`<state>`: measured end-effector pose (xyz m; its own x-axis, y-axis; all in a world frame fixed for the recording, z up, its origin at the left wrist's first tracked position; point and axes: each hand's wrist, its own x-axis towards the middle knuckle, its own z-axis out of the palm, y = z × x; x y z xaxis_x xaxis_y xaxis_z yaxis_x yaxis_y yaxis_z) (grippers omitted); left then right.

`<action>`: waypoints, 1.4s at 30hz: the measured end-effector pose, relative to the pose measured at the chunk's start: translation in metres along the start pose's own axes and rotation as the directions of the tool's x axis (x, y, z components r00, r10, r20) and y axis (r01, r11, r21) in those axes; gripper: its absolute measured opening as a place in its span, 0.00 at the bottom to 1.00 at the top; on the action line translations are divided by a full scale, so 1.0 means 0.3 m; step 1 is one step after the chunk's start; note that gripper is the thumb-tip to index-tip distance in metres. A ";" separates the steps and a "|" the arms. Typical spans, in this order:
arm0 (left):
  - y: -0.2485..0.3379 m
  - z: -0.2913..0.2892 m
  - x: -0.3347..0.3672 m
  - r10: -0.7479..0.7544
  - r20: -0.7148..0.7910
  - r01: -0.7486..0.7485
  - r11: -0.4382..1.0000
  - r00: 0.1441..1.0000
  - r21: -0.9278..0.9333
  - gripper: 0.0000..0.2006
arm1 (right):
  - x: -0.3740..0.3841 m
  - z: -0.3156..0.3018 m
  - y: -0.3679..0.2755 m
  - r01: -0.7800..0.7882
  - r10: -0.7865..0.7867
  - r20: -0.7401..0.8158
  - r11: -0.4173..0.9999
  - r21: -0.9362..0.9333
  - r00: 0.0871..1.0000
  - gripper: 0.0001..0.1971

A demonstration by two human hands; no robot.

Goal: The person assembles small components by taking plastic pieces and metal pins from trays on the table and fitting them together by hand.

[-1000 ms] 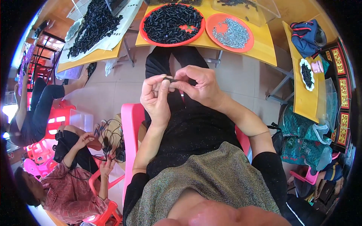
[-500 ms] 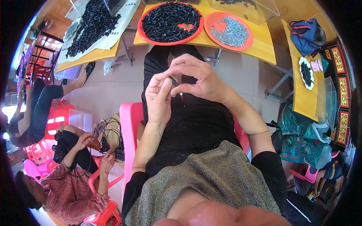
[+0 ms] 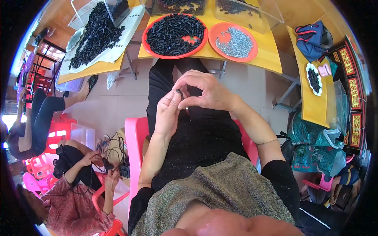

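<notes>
Over my lap, my left hand [image 3: 168,108] pinches a small black plastic piece [image 3: 179,93] between thumb and fingertips. Close against it, my right hand [image 3: 206,89] is curled, its index finger reaching to the black piece and its thumb bent below. A tiny pale tip [image 3: 187,108] shows just under the right thumb; what the right fingers hold is mostly hidden. Beyond my knees, a red round tray [image 3: 205,38] heaped with similar black pieces [image 3: 169,33] stands on the yellow table [image 3: 260,63]. Beside it lies an orange plate [image 3: 212,33] with many small silver screws [image 3: 238,44].
Clear plastic bins [image 3: 252,13] stand behind the trays. At left, a black heap [image 3: 96,37] lies on a white sheet. At right, a side table [image 3: 321,104] carries a blue bag [image 3: 313,39] and a white dish [image 3: 309,74]. A seated person [image 3: 75,196] handles black cables on my left.
The tables and trays sit slightly lower in view as the head tilts. My hands stay together around the black piece, with small finger shifts. The person at left has brought their hands to the cables.
</notes>
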<state>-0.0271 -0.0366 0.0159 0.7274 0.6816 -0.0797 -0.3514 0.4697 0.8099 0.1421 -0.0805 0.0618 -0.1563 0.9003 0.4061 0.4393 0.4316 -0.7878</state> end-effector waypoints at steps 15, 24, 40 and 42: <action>-0.008 0.032 -0.008 -0.105 -0.001 0.104 0.984 0.994 0.146 0.09 | 0.104 -0.118 -0.064 0.390 -0.052 0.598 0.802 -0.452 0.800 0.18; -0.014 0.027 -0.016 0.079 -0.022 -0.070 0.959 0.997 0.274 0.19 | 0.069 -0.094 -0.014 0.370 -0.056 0.547 0.793 -0.485 0.836 0.21; -0.041 0.032 -0.002 0.061 -0.001 -0.055 0.907 0.998 0.417 0.17 | -0.021 -0.028 0.049 0.312 -0.085 0.367 0.719 -0.621 0.926 0.20; -0.046 0.030 -0.003 0.081 0.015 -0.080 0.905 0.997 0.417 0.18 | -0.021 -0.033 0.049 0.330 -0.099 0.379 0.719 -0.612 0.920 0.20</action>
<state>-0.0175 -0.0487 0.0099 0.7051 0.7090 -0.0051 -0.1305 0.1369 0.9820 0.1583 -0.0805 0.0522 -0.5227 0.8065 0.2764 0.8057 0.5732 -0.1490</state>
